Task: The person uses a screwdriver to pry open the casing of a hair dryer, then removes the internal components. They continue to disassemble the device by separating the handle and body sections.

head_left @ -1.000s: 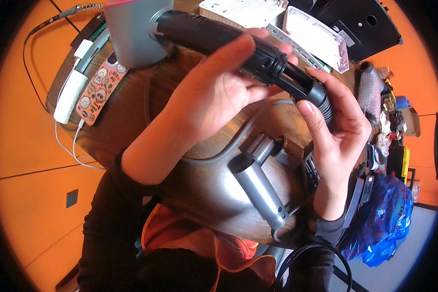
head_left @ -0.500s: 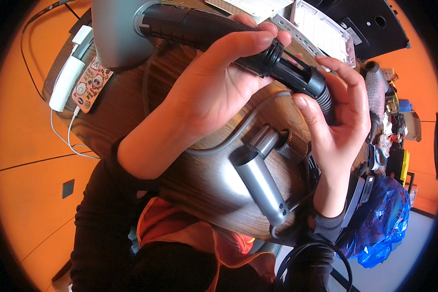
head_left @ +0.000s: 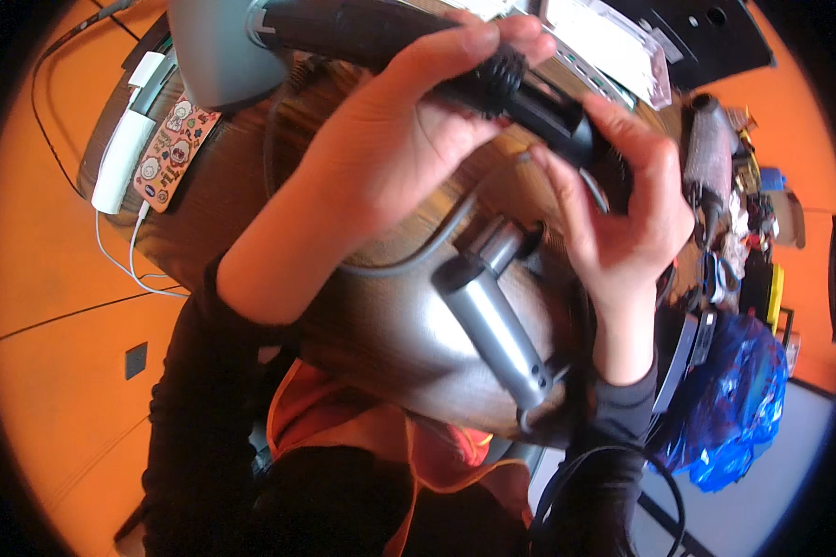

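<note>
What looks like a hair dryer with a wide grey barrel (head_left: 221,56) lies across the top, its black inner handle (head_left: 344,35) slanting down to the right. My left hand (head_left: 381,148) is closed around the handle near its ribbed collar, thumb on top. At the open-framed lower end, my right hand (head_left: 632,213) pinches the handle between thumb and fingers; motion blur softens its fingertips. Below the hands, a loose grey metal tube (head_left: 494,330) rests on the dark wooden table (head_left: 381,348), with a shorter grey cylinder (head_left: 494,243) at its upper end.
Left of the barrel lie a patterned phone (head_left: 172,158) on a cable and a white bar-shaped device (head_left: 125,158). White trays (head_left: 613,42) stand at the far right, near a bubble-wrapped tool (head_left: 711,148). A blue plastic bag (head_left: 734,399) bulges beside my right forearm.
My right hand has shifted slightly left and downward along the handle's end, its fingers closing nearer. The whole view has moved a little; the left hand keeps its hold.
</note>
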Motion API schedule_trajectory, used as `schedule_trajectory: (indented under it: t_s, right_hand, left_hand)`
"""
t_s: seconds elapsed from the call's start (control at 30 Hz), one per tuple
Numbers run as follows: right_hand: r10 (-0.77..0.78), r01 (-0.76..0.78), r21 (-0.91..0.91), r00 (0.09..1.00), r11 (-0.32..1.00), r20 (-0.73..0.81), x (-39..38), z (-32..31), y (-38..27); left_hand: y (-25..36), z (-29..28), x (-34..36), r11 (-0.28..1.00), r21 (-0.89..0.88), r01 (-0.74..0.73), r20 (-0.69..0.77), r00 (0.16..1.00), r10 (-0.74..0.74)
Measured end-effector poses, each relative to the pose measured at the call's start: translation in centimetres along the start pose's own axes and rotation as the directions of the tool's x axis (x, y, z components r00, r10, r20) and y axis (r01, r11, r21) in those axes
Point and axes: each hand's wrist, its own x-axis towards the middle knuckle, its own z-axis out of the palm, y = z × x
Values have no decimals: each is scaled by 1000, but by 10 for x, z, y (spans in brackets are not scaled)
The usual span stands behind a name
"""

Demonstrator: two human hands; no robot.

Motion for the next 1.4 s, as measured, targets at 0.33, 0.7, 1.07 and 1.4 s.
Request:
schedule_trajectory:
  t_s: [0.33, 0.7, 1.07, 1.4]
  right_hand:
    - [-291, 243, -225, 933, 944, -213, 5, -30, 17]
    - [-550, 550, 53, 818, 834, 169, -6, -51, -19]
    - [-497, 508, 233, 861, 829, -109, -58, -51, -58]
    - [347, -349, -1, 933, 937, 91, -96, -151, -90]
  left_hand:
    - [74, 96, -71, 49, 976, 214, -164, 857, -489]
    - [99, 124, 12, -381, 804, -456, -5, 635, -772]
    - [54, 104, -65, 191, 831, 523, -9, 355, -935]
    - [51, 94, -98, 217, 596, 773, -293, 461, -838]
